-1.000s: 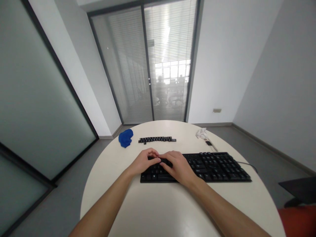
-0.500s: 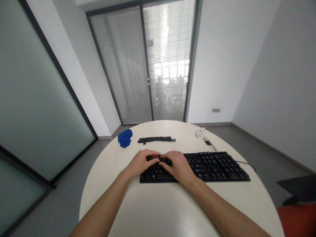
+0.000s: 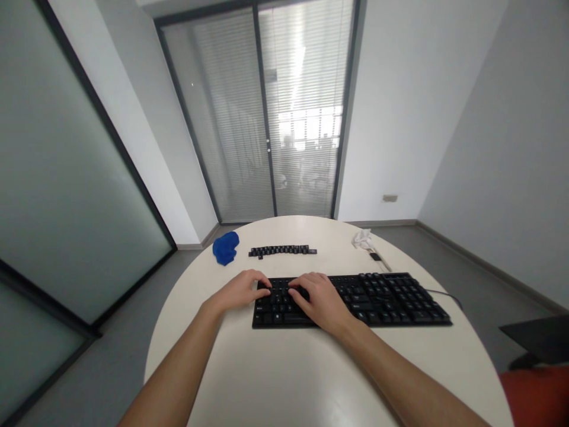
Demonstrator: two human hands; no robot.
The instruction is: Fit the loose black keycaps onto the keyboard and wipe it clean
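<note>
Left grip (image 3: 244, 289) has split from right grip (image 3: 316, 296), now at black keyboard's (image 3: 377, 300) left end; right stays over keys. Both narrow, can't tell if holding. Likely two work spots now. Loose keycaps (image 3: 284, 250) beyond, unmoved.

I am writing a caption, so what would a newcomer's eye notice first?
Probably the vivid blue item near the far left edge of the round table. Then the black keyboard, with the left hand at its left end and the right hand over its left half. A row of loose keycaps lies beyond it.
</note>
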